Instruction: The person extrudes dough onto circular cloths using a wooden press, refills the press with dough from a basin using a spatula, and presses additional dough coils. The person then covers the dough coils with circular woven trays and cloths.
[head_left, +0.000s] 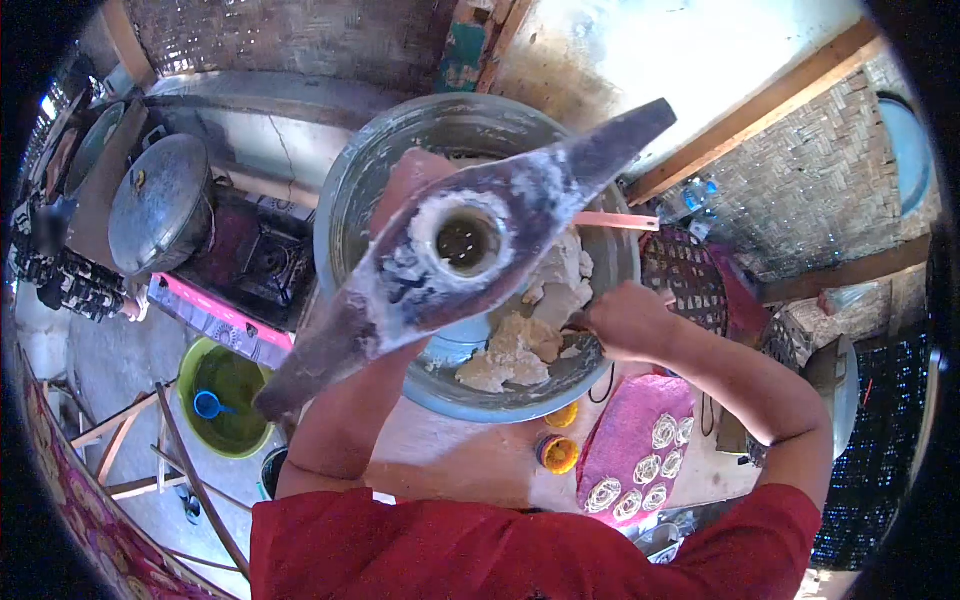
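A dark wooden tool (545, 195) with two long arms and a flour-dusted round hole fills the middle of the view, close to the camera. Behind it is a large grey basin (345, 170) holding pale, lumpy dough (510, 355). My right hand (625, 320) is closed over the basin's right rim, beside the dough; what it grips is too hidden to name. My left forearm reaches up behind the wooden tool, and the fingers of my left hand are hidden. A pink handle (620, 221) juts over the basin's right rim.
Left are a stove (265, 265), a lidded pot (160, 200) and a green tub (225, 410) with a blue dipper (210, 405). A person's hand (138, 305) shows at far left. Below the basin are orange-topped jars (557, 454) and a pink cloth (625, 425) bearing several coiled rings.
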